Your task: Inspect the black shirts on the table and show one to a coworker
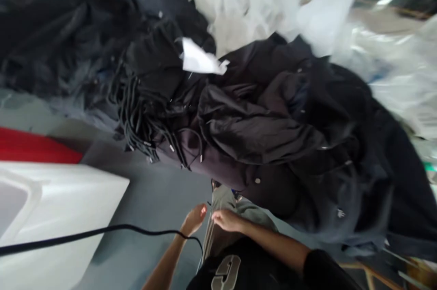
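Observation:
My left hand [194,220] and my right hand [226,220] are low in the middle of the head view, in front of my body. Both have curled fingers and face each other across a small gap. Whatever they may hold is too small or hidden to make out. Just above them hangs the near edge of a heap of dark garments [218,158], apart from both hands. A bundle of black drawcords [131,112] with metal tips spills over its front. On top lies a crumpled white slip of paper [201,58].
A black cable [129,227] crosses from the left over my left forearm. At the lower left stands a white machine or cabinet [61,203] beside a red panel [34,146]. Behind the garments lie translucent plastic bags [249,7] and a white sheet [329,12]. The background is blurred.

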